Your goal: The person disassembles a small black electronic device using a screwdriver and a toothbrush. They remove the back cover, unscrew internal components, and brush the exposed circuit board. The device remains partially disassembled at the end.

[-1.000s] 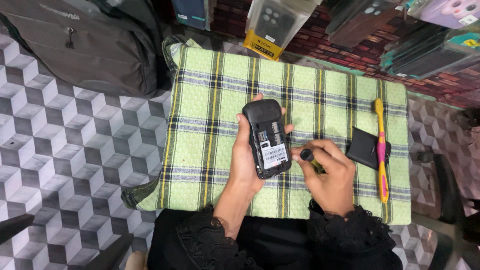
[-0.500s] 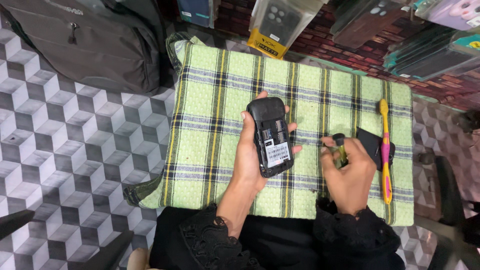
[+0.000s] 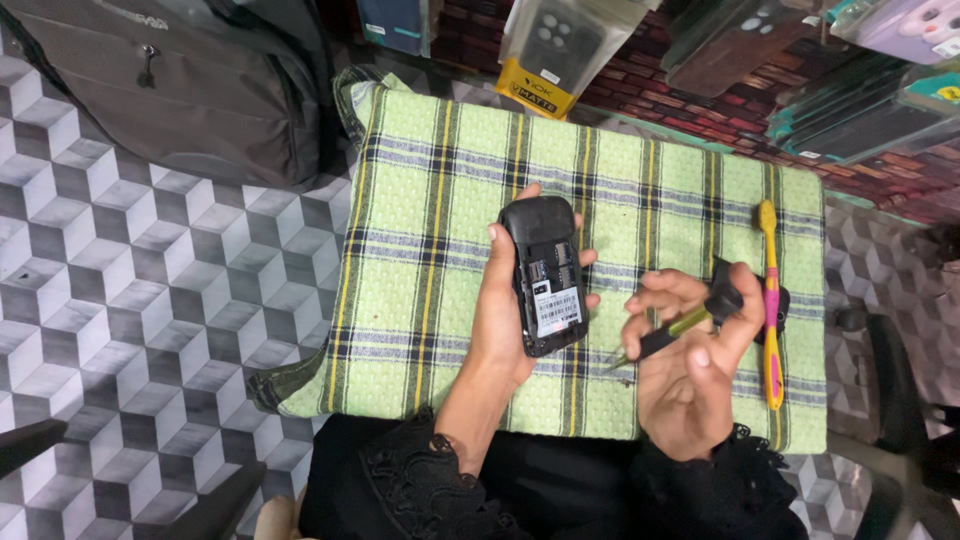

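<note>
You are looking down at a green plaid cloth (image 3: 440, 180) spread over a low surface, and everything here is placed against that cloth.

Your left hand (image 3: 505, 315) rises from the cloth's near edge and lies over its middle, palm up. It cradles a small black phone (image 3: 543, 275) with its back cover off, so the open battery bay and a white label face you. The thumb sits along the phone's left side and the fingertips curl round its right side, gripping it firmly.

Your right hand (image 3: 690, 365) hovers over the cloth's near right part, close beside the phone but not touching it. Its thumb and fingers are pressed together round a small screwdriver (image 3: 675, 328) with a yellow-green shaft and black handle. The metal tip points left, towards the phone's lower end.

A yellow and pink toothbrush (image 3: 770, 310) lies along the cloth's right side, just beyond your right hand. A grey backpack (image 3: 180, 80) rests on the patterned floor off the cloth's far left corner. Packaged phone cases (image 3: 560, 45) hang past the cloth's far edge.
</note>
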